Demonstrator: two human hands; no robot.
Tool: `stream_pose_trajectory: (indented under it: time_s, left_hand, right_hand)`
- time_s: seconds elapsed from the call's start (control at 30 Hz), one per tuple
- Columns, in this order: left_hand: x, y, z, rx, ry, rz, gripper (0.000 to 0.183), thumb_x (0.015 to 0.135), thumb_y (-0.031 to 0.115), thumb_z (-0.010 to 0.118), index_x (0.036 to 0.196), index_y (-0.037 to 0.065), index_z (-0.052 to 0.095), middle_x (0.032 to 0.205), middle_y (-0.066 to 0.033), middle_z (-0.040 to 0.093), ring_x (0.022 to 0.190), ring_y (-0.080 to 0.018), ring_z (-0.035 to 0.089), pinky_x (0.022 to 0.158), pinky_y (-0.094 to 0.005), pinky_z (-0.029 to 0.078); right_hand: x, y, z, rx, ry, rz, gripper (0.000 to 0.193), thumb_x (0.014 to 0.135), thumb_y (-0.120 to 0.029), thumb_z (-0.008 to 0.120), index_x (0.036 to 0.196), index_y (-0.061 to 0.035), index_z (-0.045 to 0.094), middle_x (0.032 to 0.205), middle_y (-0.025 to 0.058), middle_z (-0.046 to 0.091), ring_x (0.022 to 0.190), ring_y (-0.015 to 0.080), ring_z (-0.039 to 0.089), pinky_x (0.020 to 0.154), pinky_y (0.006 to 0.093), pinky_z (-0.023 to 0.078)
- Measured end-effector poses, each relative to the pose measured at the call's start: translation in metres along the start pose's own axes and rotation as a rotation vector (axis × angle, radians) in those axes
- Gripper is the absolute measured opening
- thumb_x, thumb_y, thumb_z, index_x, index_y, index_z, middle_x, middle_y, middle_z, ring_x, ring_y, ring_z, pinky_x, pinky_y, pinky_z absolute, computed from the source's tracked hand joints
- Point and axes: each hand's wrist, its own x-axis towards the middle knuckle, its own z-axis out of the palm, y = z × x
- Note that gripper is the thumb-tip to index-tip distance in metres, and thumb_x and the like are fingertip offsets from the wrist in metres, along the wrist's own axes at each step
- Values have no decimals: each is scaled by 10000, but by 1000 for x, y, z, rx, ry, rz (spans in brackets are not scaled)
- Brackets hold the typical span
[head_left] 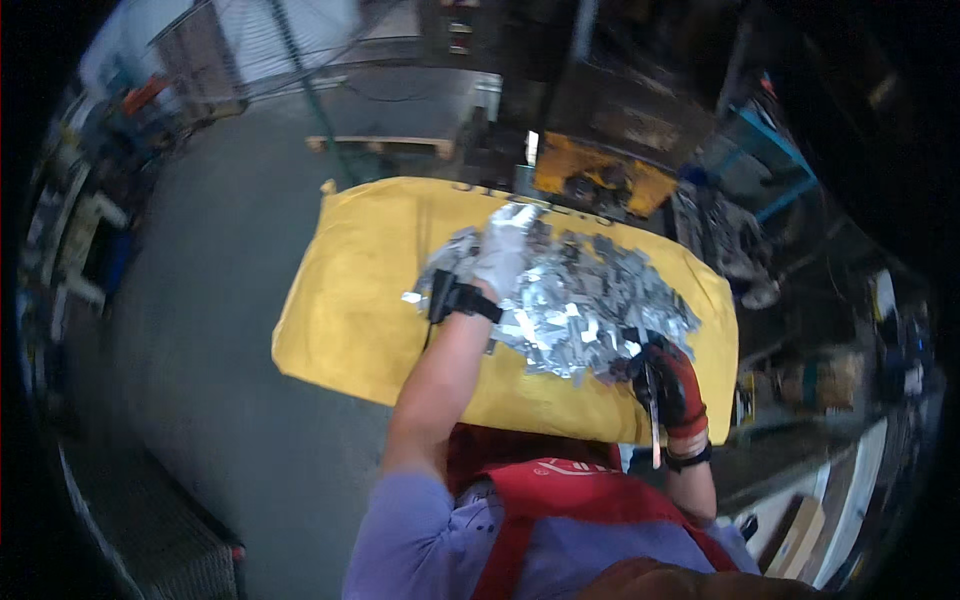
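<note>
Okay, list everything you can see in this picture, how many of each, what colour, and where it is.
Sack: one, yellow, large, lying flat in the middle of the view.
Metal pieces: a heap, too many to count, silvery, on the right half of the sack.
Floor: grey, to the left of and below the sack.
Pallet: one, pale wood, on the floor beyond the sack.
Yellow machine part: one, behind the sack's far edge; blurred.
Wrist strap: one, black, on the left wrist.
Slim metal tool: one, silvery, in the right hand.
Left hand: pale glove, resting on the heap.
Right hand: red and black glove, at the heap's near right edge, gripping the tool.
</note>
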Motion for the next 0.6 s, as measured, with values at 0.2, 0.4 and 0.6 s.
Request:
stream_pose_trajectory:
  time_s: [0.2, 0.4, 0.6]
  left_hand:
    - [11, -3, 7, -51, 30, -170, 168, 893, 170, 524, 958, 27, 582, 719, -85, 621, 537, -158, 594, 492, -278, 505]
    - [6, 0, 7, 0, 40, -192, 187, 889, 186, 531, 952, 18, 584, 712, -88, 617, 540, -158, 600, 485, -260, 489]
    - [2, 7, 10, 20, 13, -216, 198, 885, 184, 531, 948, 6, 592, 727, -94, 629, 545, -150, 602, 496, -246, 480]
  right_hand:
    - [60, -5, -40, 71, -12, -46, 259, 880, -157, 536, 1089, -6, 564, 800, 59, 619, 578, 117, 588, 512, 209, 462]
    - [134, -37, -21, -49, -162, -67, 271, 901, -211, 505, 1097, -42, 587, 752, 39, 622, 600, 94, 591, 527, 189, 464]
    - [182, -35, -26, 50, -166, 57, 244, 892, -220, 521, 1059, -48, 569, 749, 58, 628, 549, 91, 586, 479, 217, 479]
